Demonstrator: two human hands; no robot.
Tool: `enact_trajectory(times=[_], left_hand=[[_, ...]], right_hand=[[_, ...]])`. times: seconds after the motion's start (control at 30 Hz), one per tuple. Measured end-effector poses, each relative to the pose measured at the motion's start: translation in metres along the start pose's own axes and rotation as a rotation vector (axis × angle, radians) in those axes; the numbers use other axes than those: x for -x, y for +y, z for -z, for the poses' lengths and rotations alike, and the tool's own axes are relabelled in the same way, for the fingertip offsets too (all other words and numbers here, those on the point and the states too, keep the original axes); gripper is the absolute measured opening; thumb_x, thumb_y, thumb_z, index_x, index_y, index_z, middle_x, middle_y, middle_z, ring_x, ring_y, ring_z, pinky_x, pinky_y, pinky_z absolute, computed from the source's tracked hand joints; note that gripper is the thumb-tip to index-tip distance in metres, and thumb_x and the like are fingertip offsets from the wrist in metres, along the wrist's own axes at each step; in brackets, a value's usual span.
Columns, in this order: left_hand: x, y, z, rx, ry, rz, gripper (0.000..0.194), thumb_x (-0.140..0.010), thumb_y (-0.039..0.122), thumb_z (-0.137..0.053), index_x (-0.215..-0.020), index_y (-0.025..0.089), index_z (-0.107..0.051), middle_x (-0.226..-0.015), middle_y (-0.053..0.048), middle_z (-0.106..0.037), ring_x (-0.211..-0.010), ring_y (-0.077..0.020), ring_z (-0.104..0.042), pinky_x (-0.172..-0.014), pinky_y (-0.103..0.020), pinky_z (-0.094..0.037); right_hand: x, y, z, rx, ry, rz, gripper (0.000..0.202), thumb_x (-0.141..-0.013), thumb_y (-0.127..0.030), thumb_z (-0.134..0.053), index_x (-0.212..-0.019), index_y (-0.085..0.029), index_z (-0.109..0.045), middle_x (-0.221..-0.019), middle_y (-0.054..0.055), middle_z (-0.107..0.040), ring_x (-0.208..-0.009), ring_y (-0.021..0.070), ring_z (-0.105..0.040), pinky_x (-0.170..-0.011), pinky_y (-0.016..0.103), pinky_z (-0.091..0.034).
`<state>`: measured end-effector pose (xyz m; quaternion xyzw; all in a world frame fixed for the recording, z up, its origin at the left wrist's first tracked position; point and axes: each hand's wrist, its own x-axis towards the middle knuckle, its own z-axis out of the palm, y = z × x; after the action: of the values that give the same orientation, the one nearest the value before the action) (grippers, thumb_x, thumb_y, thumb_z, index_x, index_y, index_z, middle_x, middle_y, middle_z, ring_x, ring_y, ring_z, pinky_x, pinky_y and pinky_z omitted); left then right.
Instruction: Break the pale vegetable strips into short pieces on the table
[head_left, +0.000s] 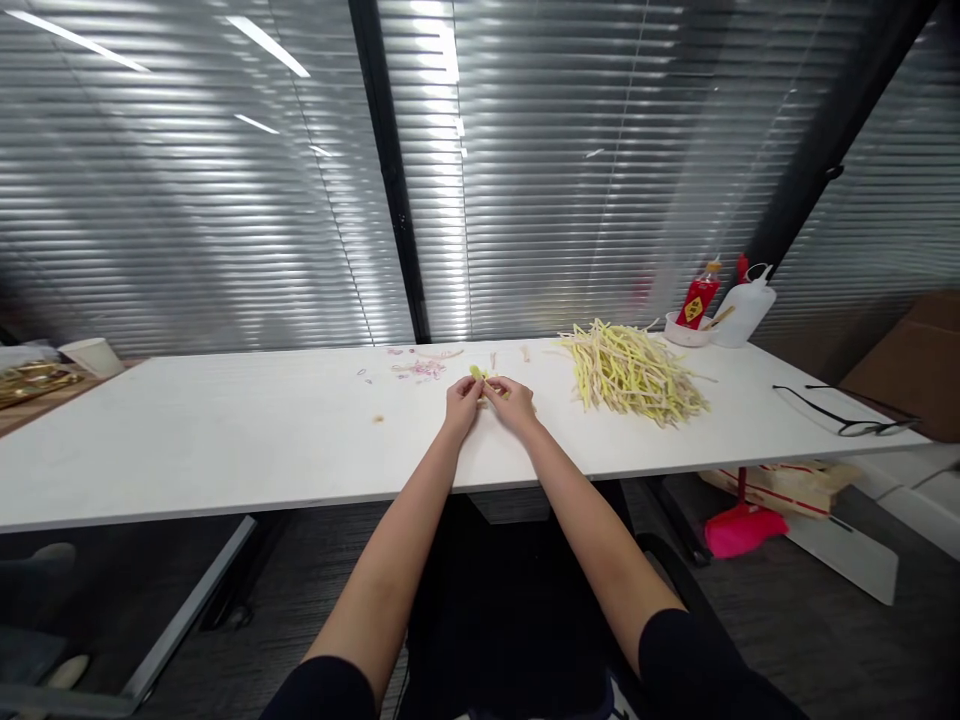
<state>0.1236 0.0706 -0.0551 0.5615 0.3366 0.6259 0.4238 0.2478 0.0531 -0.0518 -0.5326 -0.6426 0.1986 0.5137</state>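
Note:
Over the middle of the white table, my left hand and my right hand meet, fingertips close together. Both are pinched on a small yellow-green piece, which shows above the fingertips; its exact shape is partly hidden. To the right of my hands lies a large pile of thin yellow strips. Pink and purplish scraps are scattered behind and left of my left hand. A small brownish spot marks the tabletop farther left.
At the back right stand a red bottle, a shallow bowl and a white squeeze bottle. Glasses rest near the right edge. A paper cup is at far left. Window blinds rise behind the table.

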Motion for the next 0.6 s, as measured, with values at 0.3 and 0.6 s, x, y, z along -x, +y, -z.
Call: enact_trajectory(times=[0.3, 0.6], left_hand=[[0.002, 0.002, -0.004, -0.034, 0.004, 0.064, 0.030, -0.074, 0.042, -0.066, -0.085, 0.015, -0.065, -0.071, -0.004, -0.061, -0.064, -0.0131, -0.056, -0.059, -0.026, -0.043], [0.005, 0.001, -0.005, -0.337, 0.127, -0.009, 0.021, -0.081, 0.037, -0.055, -0.088, 0.019, -0.063, -0.073, -0.002, -0.060, -0.059, -0.0130, -0.053, -0.058, -0.027, -0.043]], right_hand=[[0.002, 0.003, 0.010, 0.047, 0.215, 0.088, 0.024, -0.087, -0.034, -0.047, -0.096, -0.023, -0.066, -0.097, 0.002, -0.068, -0.067, 0.0133, -0.054, -0.081, 0.032, -0.040], [-0.001, 0.002, 0.014, 0.084, 0.441, 0.086, 0.028, -0.092, -0.033, -0.039, -0.098, -0.020, -0.062, -0.097, 0.005, -0.066, -0.075, 0.0152, -0.057, -0.084, 0.033, -0.037]])
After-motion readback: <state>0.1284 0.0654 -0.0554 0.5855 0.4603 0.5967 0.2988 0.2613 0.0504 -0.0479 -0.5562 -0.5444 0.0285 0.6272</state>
